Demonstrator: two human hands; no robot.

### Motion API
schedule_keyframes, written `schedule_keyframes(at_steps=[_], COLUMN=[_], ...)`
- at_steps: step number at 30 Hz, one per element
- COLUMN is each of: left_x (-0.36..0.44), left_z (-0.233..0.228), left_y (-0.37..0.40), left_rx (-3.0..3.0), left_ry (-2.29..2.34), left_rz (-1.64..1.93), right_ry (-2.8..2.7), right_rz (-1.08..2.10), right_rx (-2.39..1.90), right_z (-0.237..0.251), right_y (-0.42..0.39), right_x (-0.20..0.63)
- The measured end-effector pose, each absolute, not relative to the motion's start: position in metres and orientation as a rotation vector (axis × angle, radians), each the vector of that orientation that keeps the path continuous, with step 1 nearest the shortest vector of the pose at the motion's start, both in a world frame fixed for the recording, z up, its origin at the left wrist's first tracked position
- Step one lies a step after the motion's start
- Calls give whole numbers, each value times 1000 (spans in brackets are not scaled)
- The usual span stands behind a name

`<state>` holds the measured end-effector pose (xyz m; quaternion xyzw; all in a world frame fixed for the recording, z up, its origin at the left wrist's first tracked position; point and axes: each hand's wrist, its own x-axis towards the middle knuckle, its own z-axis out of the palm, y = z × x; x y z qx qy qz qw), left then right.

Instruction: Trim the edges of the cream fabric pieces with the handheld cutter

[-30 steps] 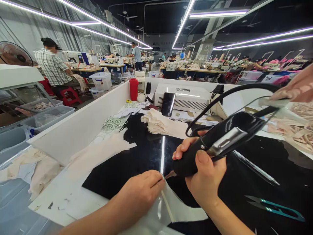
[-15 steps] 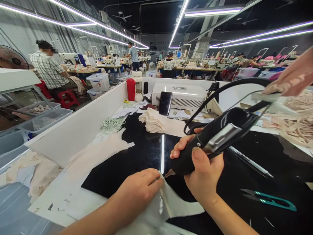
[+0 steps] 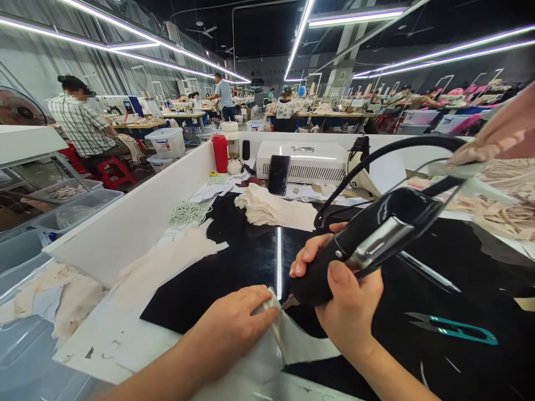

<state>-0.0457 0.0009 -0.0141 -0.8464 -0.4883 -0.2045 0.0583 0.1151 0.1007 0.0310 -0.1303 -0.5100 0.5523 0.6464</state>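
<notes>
Head view shows the right hand (image 3: 351,303) closed around a black handheld cutting tool (image 3: 368,242), thumb on top and fingers wrapped beneath, the tool tilted so its small metal tip (image 3: 289,302) points down and left. That tip meets the edge of a pale translucent fabric piece (image 3: 298,342) lying on the black glossy mat (image 3: 234,267) of the bench (image 3: 104,340). The left hand (image 3: 232,328) lies just left of the tip, its fingertips (image 3: 270,312) pinching the fabric's upper corner against the mat. A black cable (image 3: 397,146) arcs from the tool's rear, up and back over the mat. To the right of the tool, well apart from both hands, a pair of teal thread snips (image 3: 453,328) rests on the mat. Beyond the tool, farther from the person, sits a stack of cream fabric pieces (image 3: 271,209), and behind that a dark phone (image 3: 278,174) leans on a white machine box (image 3: 305,161). Left of the stack lies a coil of pale cord (image 3: 190,211), with a red bottle (image 3: 219,153) farther back. At the upper right edge, another person's hand (image 3: 501,133) holds pale material.
</notes>
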Motion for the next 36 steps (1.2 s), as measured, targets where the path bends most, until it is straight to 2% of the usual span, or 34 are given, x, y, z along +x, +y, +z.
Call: schedule_keyframes(at_steps=[9, 16, 36], left_x=[-51, -36, -29], left_z=[-13, -3, -6], left_y=[-2, 4, -4], left_rx=[-2570, -2627, -2615], left_ry=[-1438, -1347, -1311], left_rz=[-600, -783, -634], right_ry=[-1170, -1159, -1210], right_rz=[1237, 1218, 1232], right_rx=[-335, -338, -337], right_z=[34, 38, 32], right_y=[101, 100, 92], right_x=[117, 127, 124])
